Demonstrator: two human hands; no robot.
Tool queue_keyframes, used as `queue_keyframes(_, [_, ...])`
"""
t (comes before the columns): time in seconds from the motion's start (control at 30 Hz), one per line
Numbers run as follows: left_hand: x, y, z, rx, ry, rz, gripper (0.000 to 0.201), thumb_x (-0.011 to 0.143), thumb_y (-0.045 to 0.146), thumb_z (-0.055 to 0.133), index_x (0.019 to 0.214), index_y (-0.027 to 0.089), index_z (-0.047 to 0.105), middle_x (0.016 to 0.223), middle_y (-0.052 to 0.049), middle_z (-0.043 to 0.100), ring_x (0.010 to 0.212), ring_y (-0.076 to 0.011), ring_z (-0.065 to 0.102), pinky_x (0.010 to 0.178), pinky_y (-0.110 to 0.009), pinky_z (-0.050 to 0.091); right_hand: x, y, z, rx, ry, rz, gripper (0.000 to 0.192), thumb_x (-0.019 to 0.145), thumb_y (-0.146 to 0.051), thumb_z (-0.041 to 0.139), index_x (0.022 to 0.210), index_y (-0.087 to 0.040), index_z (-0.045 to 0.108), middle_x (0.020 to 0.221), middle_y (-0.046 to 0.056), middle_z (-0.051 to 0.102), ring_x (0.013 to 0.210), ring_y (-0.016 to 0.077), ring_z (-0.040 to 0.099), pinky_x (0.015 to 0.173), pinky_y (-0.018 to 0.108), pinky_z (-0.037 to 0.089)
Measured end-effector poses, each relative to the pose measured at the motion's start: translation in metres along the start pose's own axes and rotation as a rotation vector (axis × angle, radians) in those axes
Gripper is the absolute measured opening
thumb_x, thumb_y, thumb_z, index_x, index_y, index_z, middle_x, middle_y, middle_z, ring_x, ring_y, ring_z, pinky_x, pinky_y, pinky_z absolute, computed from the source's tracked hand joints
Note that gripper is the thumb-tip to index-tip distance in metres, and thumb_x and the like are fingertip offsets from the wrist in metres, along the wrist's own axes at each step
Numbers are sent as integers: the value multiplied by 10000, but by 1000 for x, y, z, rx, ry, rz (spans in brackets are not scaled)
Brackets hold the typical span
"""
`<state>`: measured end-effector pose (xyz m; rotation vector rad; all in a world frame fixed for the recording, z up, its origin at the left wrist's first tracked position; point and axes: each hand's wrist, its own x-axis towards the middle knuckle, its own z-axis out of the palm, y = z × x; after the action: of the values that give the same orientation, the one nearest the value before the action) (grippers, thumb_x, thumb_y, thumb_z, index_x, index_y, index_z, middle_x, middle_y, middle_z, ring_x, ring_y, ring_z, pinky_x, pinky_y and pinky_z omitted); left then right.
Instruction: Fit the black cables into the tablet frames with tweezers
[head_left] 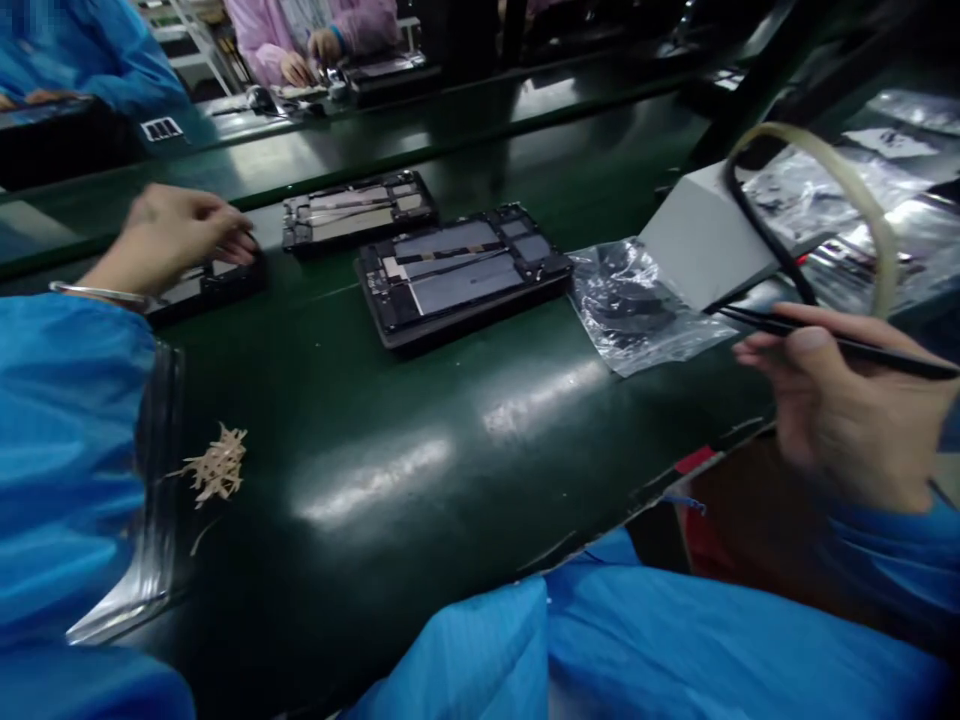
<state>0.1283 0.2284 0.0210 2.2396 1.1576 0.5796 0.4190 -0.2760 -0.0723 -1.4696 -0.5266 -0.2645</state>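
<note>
My left hand [172, 240] is over the dark opened tablet-like device [210, 290] at the left. Its fingers are curled together at the device's far corner, and what they pinch, if anything, is hidden. Black tweezers [757, 320] are held in my right hand [855, 410], their tips pointing left near a clear plastic bag [637, 310]. Between my hands lie two more opened devices with their insides showing: a nearer one [465, 270], resting on a dark slab, and a farther one [360, 212].
A heap of thin tan strips [217, 465] lies by clear plastic sleeves [161, 500]. At right stand a white box [705, 235], a pale curved band [840, 160] and more plastic bags [922, 240]. Across the green bench [420, 420], co-workers in blue and pink sleeves sit.
</note>
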Motion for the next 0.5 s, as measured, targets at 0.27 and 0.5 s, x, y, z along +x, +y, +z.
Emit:
queue_keyframes(0.27, [-31, 54, 82, -211, -297, -282, 112, 1001, 131, 664, 1084, 79, 718, 806, -8, 762, 736, -95, 706, 806, -241, 602, 0, 16, -29, -47, -128, -54, 162, 854, -234, 837, 1015, -228, 852, 820, 59, 760, 665, 160, 706, 651, 310, 600])
queue_keyframes(0.5, [-37, 81, 84, -278, -248, -483, 159, 1034, 190, 624, 918, 115, 702, 724, -8, 708, 754, -97, 657, 727, -203, 560, 11, 26, -34, -83, -323, -9, 220, 904, -396, 812, 970, -186, 809, 816, 38, 738, 668, 135, 696, 640, 264, 627])
